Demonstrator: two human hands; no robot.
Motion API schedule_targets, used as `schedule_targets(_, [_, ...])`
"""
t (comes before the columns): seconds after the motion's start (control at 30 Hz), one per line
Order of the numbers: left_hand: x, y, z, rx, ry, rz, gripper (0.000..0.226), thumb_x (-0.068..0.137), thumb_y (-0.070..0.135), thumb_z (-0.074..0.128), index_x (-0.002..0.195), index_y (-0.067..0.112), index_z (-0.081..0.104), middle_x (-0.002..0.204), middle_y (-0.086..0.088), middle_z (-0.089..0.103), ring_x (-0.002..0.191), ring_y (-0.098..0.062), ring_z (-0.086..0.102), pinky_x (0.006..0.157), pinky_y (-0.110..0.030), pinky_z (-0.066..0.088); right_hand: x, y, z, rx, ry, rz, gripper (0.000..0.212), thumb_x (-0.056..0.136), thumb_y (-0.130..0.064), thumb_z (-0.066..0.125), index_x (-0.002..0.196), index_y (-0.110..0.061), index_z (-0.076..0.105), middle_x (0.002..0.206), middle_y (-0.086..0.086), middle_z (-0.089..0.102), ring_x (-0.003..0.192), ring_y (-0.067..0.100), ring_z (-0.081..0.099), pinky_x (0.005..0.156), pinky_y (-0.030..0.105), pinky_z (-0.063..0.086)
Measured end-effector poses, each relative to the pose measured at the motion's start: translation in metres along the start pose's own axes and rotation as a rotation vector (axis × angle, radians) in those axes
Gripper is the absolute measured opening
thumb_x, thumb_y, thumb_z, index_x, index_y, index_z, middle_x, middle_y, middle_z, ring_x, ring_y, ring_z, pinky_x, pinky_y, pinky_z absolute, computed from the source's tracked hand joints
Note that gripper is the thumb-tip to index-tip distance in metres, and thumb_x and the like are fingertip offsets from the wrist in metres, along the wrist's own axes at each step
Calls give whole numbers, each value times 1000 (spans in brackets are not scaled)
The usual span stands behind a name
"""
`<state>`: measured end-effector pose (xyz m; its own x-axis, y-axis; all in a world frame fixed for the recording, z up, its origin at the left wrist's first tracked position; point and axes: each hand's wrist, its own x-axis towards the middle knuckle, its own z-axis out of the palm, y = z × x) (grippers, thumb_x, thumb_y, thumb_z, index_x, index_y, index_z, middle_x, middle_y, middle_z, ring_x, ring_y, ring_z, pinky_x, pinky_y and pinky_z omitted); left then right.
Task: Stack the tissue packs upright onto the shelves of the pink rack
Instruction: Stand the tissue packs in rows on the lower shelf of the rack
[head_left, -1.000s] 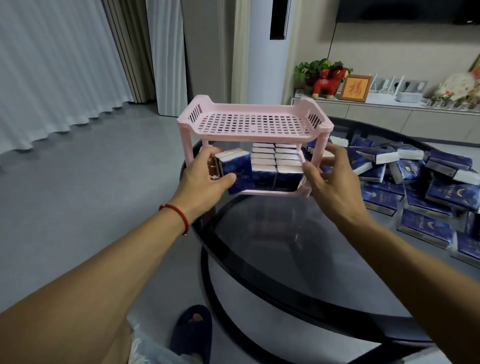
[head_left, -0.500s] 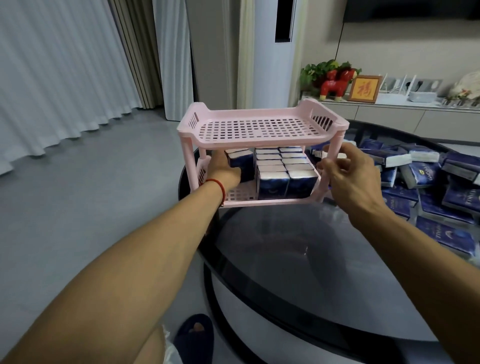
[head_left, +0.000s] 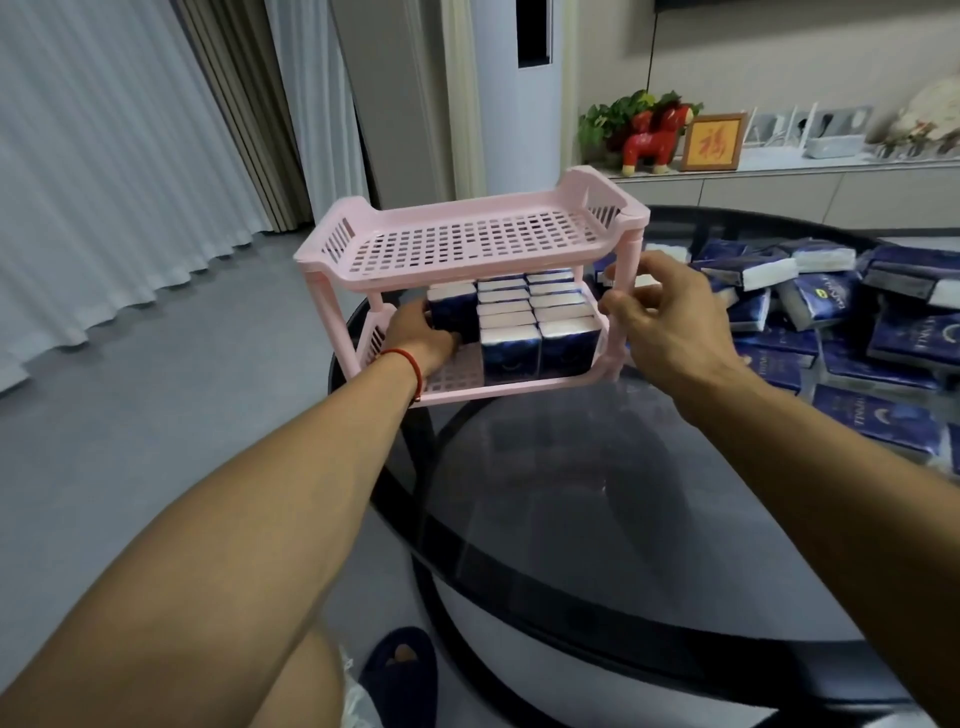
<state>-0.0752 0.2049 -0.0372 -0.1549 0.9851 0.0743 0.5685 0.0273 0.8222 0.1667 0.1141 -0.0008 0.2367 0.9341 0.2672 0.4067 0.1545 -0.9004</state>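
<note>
The pink two-shelf rack (head_left: 467, 244) stands at the far left edge of the round dark glass table (head_left: 597, 499). Its top shelf holds nothing. Several dark blue tissue packs (head_left: 535, 332) stand upright in rows on the lower shelf. My left hand (head_left: 418, 338) reaches inside the lower shelf and grips one more upright pack (head_left: 453, 310) at the left of the rows. My right hand (head_left: 670, 317) is at the rack's front right leg, thumb and fingers curled around the post. A heap of loose packs (head_left: 852, 322) lies on the table to the right.
Behind the table runs a low cabinet (head_left: 779, 187) with a red horse figure (head_left: 652, 137), a plant, a framed picture and small devices. Curtains hang at the left over grey floor. A dark slipper (head_left: 400, 670) shows below the table edge.
My left hand has carried the pack from the rack's front left corner into the lower shelf. My right hand has stayed at the right leg. The view has shifted.
</note>
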Motion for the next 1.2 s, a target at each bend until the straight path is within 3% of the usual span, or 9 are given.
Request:
schedule_targets(0.13, [2, -2, 0, 31, -1, -24, 50, 89, 13, 76, 136, 14, 59, 131, -5, 67, 121, -26, 63, 107, -41, 49, 1, 2, 0, -4, -10, -8, 18, 100, -24, 62, 115, -34, 63, 107, -5, 71, 98, 23, 68, 72, 46, 60])
schedule_targets(0.37, [4, -1, 0, 204, -43, 33, 49, 91, 11, 71, 138, 13, 54, 132, -14, 65, 122, -35, 61, 105, -50, 51, 4, 4, 0, 0, -11, -1, 21, 101, -24, 62, 119, -32, 63, 105, -8, 66, 93, 20, 64, 54, 28, 50])
schedule_targets(0.53, [0, 2, -2, 174, -40, 38, 45, 94, 11, 69, 137, 12, 57, 134, -13, 65, 123, -33, 61, 102, -40, 47, 2, 4, -1, 7, -13, -5, 18, 101, -23, 62, 117, -31, 63, 103, -7, 64, 92, 20, 63, 51, 23, 45])
schedule_targets(0.73, [-6, 1, -6, 68, -13, -10, 49, 87, 16, 79, 133, 14, 62, 128, -4, 69, 117, -26, 65, 98, -37, 51, 0, 2, -2, -8, -5, -3, 22, 101, -23, 62, 122, -29, 62, 104, -8, 63, 87, 17, 63, 48, 21, 44])
schedule_targets(0.8, [-8, 2, -8, 48, -19, -37, 51, 87, 20, 80, 134, 17, 62, 128, -1, 69, 115, -24, 65, 96, -36, 52, -1, 0, -2, -9, 1, -5, 23, 100, -25, 63, 123, -29, 62, 103, -8, 64, 84, 14, 64, 52, 22, 48])
schedule_targets(0.93, [-10, 3, -15, 59, 0, -91, 66, 80, 23, 85, 140, 19, 57, 131, -1, 68, 114, -24, 66, 101, -43, 54, -4, -1, -3, 1, 12, 9, 30, 96, -31, 69, 125, -28, 60, 102, -10, 67, 94, 16, 67, 80, 41, 59])
schedule_targets(1.03, [-24, 11, -18, 121, 22, -93, 55, 85, 18, 80, 134, 14, 57, 125, -5, 66, 111, -28, 64, 97, -44, 56, -7, -1, -8, -17, -7, 16, 32, 95, -29, 70, 124, -26, 57, 97, -14, 65, 89, 9, 66, 79, 36, 57])
schedule_targets(1.13, [-44, 19, -19, 223, 17, -48, 44, 89, 15, 72, 130, 12, 56, 121, -9, 64, 111, -30, 62, 90, -37, 54, -15, 0, -22, -97, 46, 4, 34, 95, -15, 62, 128, -22, 57, 102, -9, 66, 93, 11, 66, 74, 32, 57])
schedule_targets(1.2, [-62, 24, -22, 244, -12, -20, 32, 88, 14, 68, 118, 15, 58, 112, -6, 67, 104, -28, 63, 84, -31, 51, -24, 2, -35, -164, 81, -11, 34, 95, -11, 59, 128, -21, 59, 105, -7, 68, 94, 10, 66, 82, 36, 59])
